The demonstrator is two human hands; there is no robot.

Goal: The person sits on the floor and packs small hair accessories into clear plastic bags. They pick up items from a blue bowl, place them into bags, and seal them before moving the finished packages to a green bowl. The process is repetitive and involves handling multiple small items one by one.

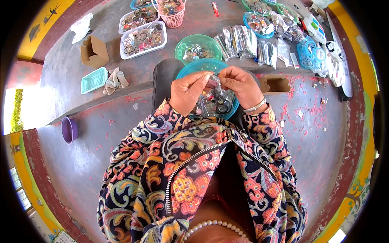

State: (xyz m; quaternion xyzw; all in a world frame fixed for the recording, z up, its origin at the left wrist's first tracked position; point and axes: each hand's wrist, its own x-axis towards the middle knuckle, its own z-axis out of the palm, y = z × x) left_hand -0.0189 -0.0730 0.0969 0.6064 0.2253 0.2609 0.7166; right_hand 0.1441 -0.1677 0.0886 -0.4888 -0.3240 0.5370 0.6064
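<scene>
Above the blue basin (pixel 201 65) on my lap, both hands come together at a small clear plastic bag (pixel 213 81) with something purplish in it. My left hand (pixel 189 92) is closed, thumb and fingers pinching the bag's left side. From the other side, my right hand (pixel 243 86) pinches its upper edge. What exactly lies inside the bag is too small to make out. Below my hands the basin holds loose clear packets and dark, ring-like pieces (pixel 222 106). Just beyond stands a green basin (pixel 181 49) with similar small packets.
On the raised concrete ledge stand white trays (pixel 122 45) of bagged pieces, a pink basket (pixel 173 21), a cardboard box (pixel 94 52) and a turquoise tray (pixel 94 80). Stacks of flat packets (pixel 243 40) and a blue basket (pixel 308 52) are at right. A purple bucket (pixel 69 130) sits on the floor.
</scene>
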